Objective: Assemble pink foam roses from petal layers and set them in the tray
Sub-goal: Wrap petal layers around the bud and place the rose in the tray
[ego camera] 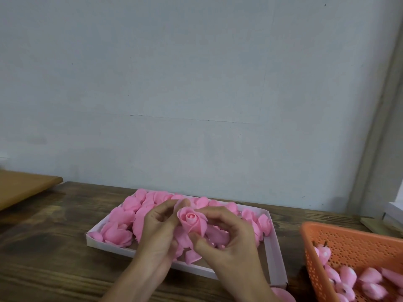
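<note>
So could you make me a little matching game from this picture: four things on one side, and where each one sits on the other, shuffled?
Things
1. rose
2. white tray
3. orange basket
4. brown board

Places
A. at the far left of the view
B. held between the left hand and the right hand
C. at the right, holding pink buds
D. in the middle of the table, filled with pink petal layers

Pairs: 1-B, 2-D, 3-C, 4-A
</note>
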The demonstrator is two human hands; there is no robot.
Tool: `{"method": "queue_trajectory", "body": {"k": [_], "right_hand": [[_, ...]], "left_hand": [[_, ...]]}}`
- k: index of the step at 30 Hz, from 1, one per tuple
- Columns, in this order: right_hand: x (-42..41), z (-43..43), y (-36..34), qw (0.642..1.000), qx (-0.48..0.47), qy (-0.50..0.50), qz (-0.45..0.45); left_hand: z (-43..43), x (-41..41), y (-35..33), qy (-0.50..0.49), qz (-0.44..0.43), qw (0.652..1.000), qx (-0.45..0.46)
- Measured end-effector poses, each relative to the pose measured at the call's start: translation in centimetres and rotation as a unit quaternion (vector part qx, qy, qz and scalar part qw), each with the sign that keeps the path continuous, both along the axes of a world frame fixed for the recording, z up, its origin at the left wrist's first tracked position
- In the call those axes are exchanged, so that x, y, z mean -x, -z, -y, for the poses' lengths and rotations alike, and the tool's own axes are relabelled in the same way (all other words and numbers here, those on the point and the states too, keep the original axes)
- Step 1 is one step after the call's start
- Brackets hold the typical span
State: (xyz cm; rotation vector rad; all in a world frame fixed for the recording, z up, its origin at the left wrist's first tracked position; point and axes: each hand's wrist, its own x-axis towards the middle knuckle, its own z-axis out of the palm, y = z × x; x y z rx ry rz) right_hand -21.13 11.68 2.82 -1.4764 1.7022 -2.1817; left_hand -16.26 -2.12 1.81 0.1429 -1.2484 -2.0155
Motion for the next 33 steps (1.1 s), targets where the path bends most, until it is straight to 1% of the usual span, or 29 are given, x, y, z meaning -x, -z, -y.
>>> {"method": "queue_trajectory", "body": {"k": [3, 6, 9, 12, 15, 18, 23, 26, 27, 30, 33], "right_hand": [[-0.2, -0.1, -0.1, 1.0, 0.0, 0.003, -0.005], [-0.2, -0.2, -0.2, 0.999, -0.038, -0.001, 0.017], [-0.1, -0.1, -0.4, 0.998, -0.034, -0.018, 0.048], [0.0, 0.0, -0.5, 0.997, -0.04, -0.014, 0.063], [-0.1, 0.0, -0.7, 0.996, -0.052, -0.015, 0.071], [0.1, -0.1, -0.7, 0.996, -0.035, -0.002, 0.086], [0.8, -0.2, -0.7, 0.988, 0.022, 0.006, 0.152], [1.2, -0.3, -0.7, 0.988, 0.047, 0.018, 0.147], [1.3, -0.3, -0.8, 0.988, 0.052, 0.016, 0.147], [1.6, -0.2, -0.6, 0.988, 0.048, 0.003, 0.147], [1.7, -0.1, -0.2, 0.991, 0.049, -0.015, 0.121]], "left_hand": [[-0.2, -0.2, -0.1, 0.003, 0.017, 1.0, 0.005], [0.0, -0.7, -0.4, 0.015, 0.041, 0.999, 0.006], [0.0, -0.9, -0.8, 0.023, 0.037, 0.999, 0.02], [0.0, -0.9, -0.7, 0.025, 0.029, 0.998, 0.059], [-0.2, -0.8, -0.7, 0.005, 0.029, 0.995, 0.097], [0.0, -0.9, -1.0, -0.007, 0.032, 0.995, 0.095], [1.4, -0.8, -0.5, 0.022, 0.017, 0.992, 0.122], [1.7, -0.5, 0.1, 0.023, 0.056, 0.983, 0.175], [1.7, -0.3, 0.4, 0.005, 0.061, 0.982, 0.181], [1.4, 0.1, 0.8, -0.051, 0.048, 0.987, 0.142], [1.2, 0.3, 0.8, -0.046, 0.038, 0.993, 0.102]]}}
